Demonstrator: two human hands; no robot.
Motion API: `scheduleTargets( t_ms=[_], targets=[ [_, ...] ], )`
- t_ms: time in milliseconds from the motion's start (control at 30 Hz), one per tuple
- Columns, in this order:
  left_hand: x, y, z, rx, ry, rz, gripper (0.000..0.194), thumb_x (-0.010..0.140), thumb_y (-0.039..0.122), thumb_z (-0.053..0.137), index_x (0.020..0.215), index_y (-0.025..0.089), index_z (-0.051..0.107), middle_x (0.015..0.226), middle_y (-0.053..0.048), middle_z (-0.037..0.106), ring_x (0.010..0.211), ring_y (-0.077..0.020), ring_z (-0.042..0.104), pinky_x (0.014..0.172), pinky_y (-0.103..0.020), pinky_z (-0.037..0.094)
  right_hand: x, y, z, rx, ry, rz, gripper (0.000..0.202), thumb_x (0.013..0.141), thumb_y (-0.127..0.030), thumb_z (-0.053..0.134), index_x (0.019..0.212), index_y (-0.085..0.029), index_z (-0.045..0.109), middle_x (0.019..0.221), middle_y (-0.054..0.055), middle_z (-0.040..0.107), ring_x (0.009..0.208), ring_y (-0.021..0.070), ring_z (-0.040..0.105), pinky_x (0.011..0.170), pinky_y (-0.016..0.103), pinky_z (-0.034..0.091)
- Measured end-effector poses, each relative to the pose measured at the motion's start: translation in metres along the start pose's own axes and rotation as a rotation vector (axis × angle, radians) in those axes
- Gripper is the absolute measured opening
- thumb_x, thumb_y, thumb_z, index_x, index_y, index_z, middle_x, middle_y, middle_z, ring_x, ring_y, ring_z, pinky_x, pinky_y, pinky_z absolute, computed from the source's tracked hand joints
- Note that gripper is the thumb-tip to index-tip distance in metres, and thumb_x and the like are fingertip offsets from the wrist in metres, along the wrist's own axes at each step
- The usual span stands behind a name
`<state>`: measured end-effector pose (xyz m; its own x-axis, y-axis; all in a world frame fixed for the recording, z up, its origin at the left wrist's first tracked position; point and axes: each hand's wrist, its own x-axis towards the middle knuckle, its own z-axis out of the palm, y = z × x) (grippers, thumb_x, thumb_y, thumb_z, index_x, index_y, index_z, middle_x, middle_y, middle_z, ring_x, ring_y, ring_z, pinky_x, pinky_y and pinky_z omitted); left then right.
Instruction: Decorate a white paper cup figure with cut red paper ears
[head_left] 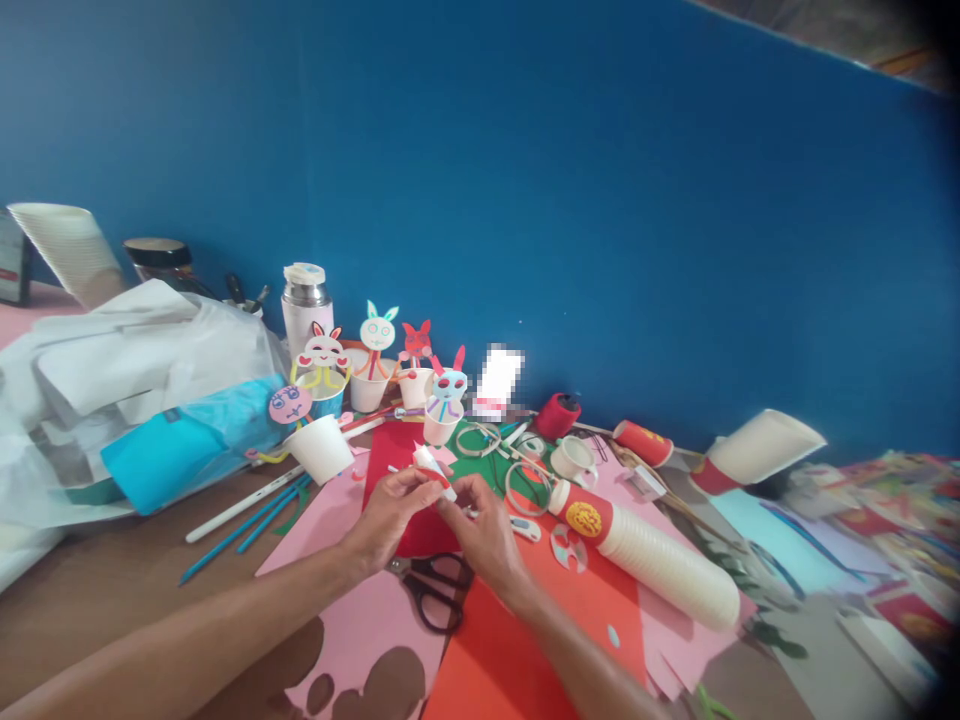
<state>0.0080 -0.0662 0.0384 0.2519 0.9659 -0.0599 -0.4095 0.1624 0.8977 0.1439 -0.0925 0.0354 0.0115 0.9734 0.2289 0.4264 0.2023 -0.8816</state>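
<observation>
A small white-and-red tube [431,466] is between my two hands, over a dark red sheet of paper [386,450]. My left hand [394,512] pinches it from the left side. The fingers of my right hand [484,528] are closed at its lower right end. Just below my hands, black-handled scissors [433,590] lie on pink paper [375,640] with round holes cut in it. Orange paper [555,640] extends under my right forearm. Beyond the tube stands a paper cup [440,427] with a blue paper rabbit face [448,385].
Several more cups with paper animal figures [377,332] stand behind, by a thermos [306,295]. A long stack of paper cups [667,565] lies at right, near red yarn [557,415] and a tape roll [574,458]. White plastic bags [142,340] heap up at left. A blue wall [600,200] rises behind.
</observation>
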Motion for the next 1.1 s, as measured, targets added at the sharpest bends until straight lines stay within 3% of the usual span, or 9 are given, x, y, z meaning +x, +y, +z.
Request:
scheduleTargets(
  t_ms=[233,433,500,667,733,900,1100],
  targets=[
    [-0.001,-0.002,-0.001,-0.048,-0.098,-0.05,0.017,0.069,0.03,0.063,0.065,0.015,0.06,0.063,-0.001,0.062,0.059,-0.0132,0.056,0.064,-0.029,0.044,-0.002,0.002,-0.001,0.037,-0.129,-0.008,0.042,0.091,-0.037,0.027,0.064,-0.018,0.053,0.058,-0.001,0.053,0.054,0.0113,0.047,0.054,0.022,0.034],
    [-0.001,-0.005,-0.002,-0.014,-0.003,-0.022,0.014,0.066,0.027,0.067,0.062,0.015,0.061,0.07,0.0,0.063,0.068,-0.0118,0.055,0.07,-0.024,0.042,-0.002,-0.005,-0.004,-0.213,0.027,-0.073,0.02,0.077,-0.041,0.056,0.081,-0.021,0.058,0.07,0.001,0.06,0.069,0.0168,0.051,0.062,0.025,0.034],
    [0.0,-0.006,-0.002,-0.026,-0.012,-0.023,0.014,0.066,0.027,0.066,0.063,0.015,0.062,0.071,-0.001,0.063,0.069,-0.0116,0.055,0.071,-0.024,0.042,-0.003,-0.005,-0.005,-0.218,0.021,-0.081,0.02,0.08,-0.04,0.052,0.076,-0.021,0.058,0.066,0.0,0.058,0.067,0.016,0.051,0.062,0.025,0.034],
    [-0.002,-0.004,-0.001,-0.051,-0.093,-0.054,0.016,0.07,0.028,0.063,0.063,0.014,0.06,0.064,-0.001,0.061,0.063,-0.0116,0.054,0.068,-0.026,0.042,-0.003,0.003,-0.002,-0.021,-0.136,-0.009,0.047,0.092,-0.038,0.023,0.063,-0.019,0.054,0.055,-0.001,0.054,0.051,0.0114,0.048,0.053,0.023,0.033],
    [-0.002,-0.003,0.0,-0.054,-0.096,-0.055,0.016,0.071,0.029,0.062,0.063,0.014,0.06,0.064,-0.001,0.061,0.061,-0.0113,0.053,0.067,-0.026,0.043,-0.002,0.004,-0.002,-0.022,-0.135,-0.01,0.045,0.092,-0.039,0.025,0.065,-0.018,0.055,0.056,0.0,0.055,0.052,0.0118,0.05,0.052,0.023,0.033],
    [0.0,-0.006,-0.002,-0.04,0.0,-0.064,0.015,0.065,0.028,0.067,0.061,0.015,0.061,0.069,-0.002,0.064,0.066,-0.0117,0.055,0.068,-0.024,0.042,-0.001,0.0,-0.002,-0.173,0.01,-0.078,0.02,0.08,-0.039,0.052,0.079,-0.019,0.057,0.065,0.0,0.059,0.06,0.0137,0.052,0.055,0.023,0.035],
    [0.0,-0.006,-0.002,-0.069,-0.118,-0.069,0.018,0.07,0.03,0.062,0.063,0.014,0.061,0.061,-0.001,0.061,0.059,-0.0133,0.056,0.067,-0.03,0.044,-0.001,0.005,-0.001,-0.079,-0.078,-0.056,0.043,0.091,-0.036,0.028,0.062,-0.018,0.055,0.054,-0.001,0.054,0.05,0.0112,0.049,0.053,0.022,0.034]
  ],
)
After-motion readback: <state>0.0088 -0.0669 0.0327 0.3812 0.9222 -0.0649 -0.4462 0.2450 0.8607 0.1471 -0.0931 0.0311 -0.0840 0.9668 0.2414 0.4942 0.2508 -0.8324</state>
